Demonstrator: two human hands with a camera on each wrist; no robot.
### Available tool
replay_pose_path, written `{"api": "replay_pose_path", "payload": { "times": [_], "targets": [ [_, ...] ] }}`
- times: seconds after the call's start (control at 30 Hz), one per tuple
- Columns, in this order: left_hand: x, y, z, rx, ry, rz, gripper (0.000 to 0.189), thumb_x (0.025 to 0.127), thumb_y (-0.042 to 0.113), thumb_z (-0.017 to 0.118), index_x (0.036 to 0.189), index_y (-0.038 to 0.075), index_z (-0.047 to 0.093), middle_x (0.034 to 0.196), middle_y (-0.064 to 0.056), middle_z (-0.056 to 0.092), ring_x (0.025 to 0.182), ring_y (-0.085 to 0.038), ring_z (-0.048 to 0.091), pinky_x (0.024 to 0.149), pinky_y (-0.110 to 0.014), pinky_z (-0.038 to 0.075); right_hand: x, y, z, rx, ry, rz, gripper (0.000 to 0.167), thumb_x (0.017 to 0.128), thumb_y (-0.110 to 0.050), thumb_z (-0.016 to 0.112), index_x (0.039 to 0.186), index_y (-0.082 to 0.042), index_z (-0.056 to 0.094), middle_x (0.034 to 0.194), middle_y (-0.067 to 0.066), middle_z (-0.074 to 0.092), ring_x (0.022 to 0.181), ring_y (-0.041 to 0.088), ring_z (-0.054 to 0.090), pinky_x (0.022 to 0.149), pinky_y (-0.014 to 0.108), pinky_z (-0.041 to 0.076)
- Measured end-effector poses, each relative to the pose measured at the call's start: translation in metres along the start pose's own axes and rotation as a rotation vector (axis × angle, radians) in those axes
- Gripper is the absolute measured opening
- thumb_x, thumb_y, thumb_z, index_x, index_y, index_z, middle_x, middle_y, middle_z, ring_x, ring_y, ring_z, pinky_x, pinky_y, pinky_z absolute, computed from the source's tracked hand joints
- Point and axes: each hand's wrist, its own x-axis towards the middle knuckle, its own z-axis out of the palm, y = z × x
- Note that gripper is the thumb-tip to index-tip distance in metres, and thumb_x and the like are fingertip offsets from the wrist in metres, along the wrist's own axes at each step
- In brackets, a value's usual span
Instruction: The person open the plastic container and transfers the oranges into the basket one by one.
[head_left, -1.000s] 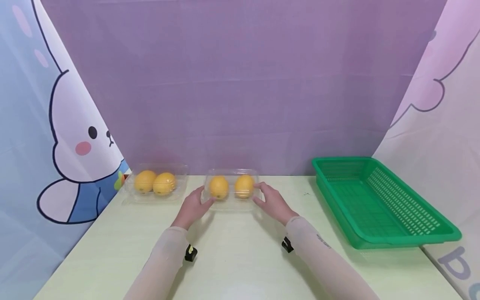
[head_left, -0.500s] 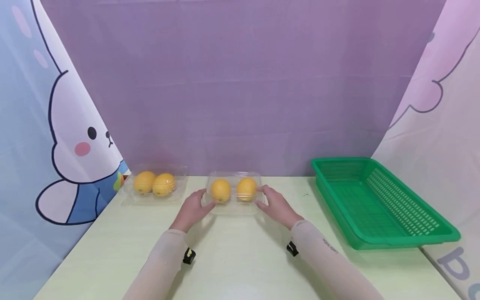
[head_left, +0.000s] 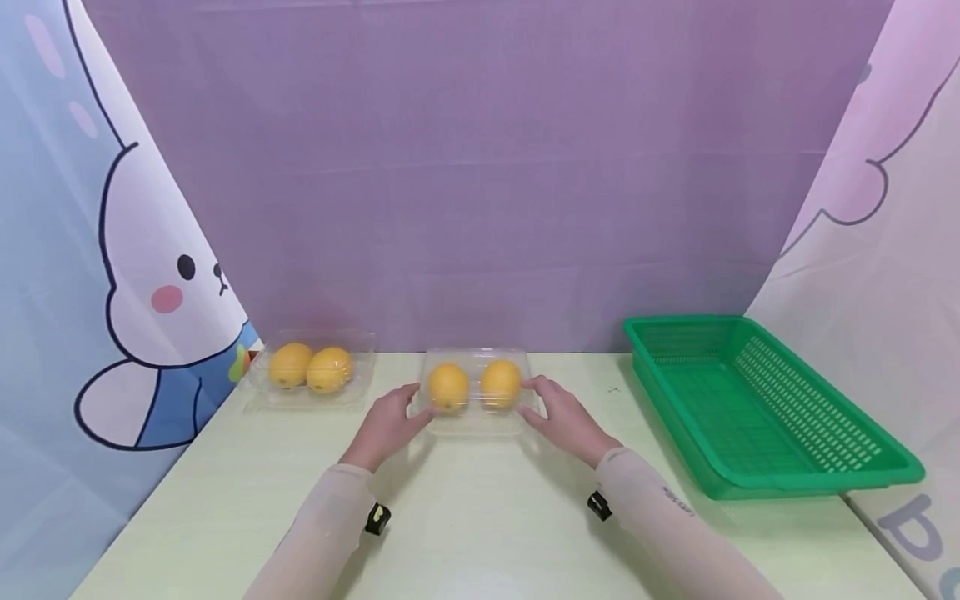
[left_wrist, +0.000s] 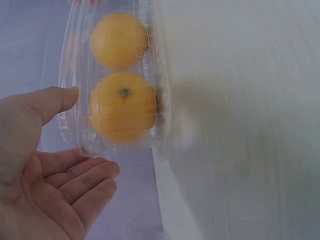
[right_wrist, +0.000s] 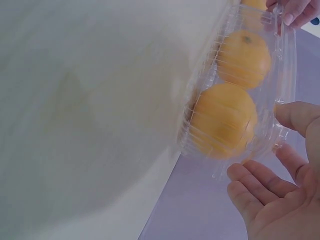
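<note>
A clear plastic clamshell box [head_left: 476, 425] with two oranges [head_left: 448, 388] inside is held between both hands near the back of the table. The left hand [head_left: 384, 432] pinches its left end, thumb at the front rim and index finger behind. At the opposite end the right hand [head_left: 572, 425] grips in the same way. In the left wrist view, the thumb of the left hand [left_wrist: 50, 195] presses the rim while the other fingers extend under the box's end. The right wrist view shows the right hand [right_wrist: 287, 197] with its thumb on the box rim [right_wrist: 286, 70].
Another clear box [head_left: 362, 383] with two oranges [head_left: 291, 365] stands at the back left of the pale table [head_left: 465, 533]. A green plastic basket [head_left: 675, 417] lies along the right side. A purple cloth [head_left: 480, 183] hangs behind the table.
Both hands have shifted the middle box slightly to the right and nearer the person. The left box and the green basket stay where they were.
</note>
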Motion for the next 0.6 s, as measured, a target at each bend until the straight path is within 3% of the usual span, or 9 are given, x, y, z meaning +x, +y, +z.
{"api": "replay_pose_path", "payload": {
  "times": [0.6],
  "targets": [
    [-0.009, 0.01, 0.005, 0.028, -0.002, 0.028, 0.065, 0.095, 0.035, 0.07, 0.142, -0.006, 0.05, 0.133, -0.024, 0.059, 0.124, -0.04, 0.055, 0.104, -0.053, 0.044, -0.015, 0.002, -0.01, -0.023, -0.001, -0.028, 0.046, 0.099, -0.023, 0.066, 0.137, -0.002, 0.051, 0.139, 0.01, 0.056, 0.132, 0.031, 0.048, 0.109, 0.049, 0.04]
  ]
}}
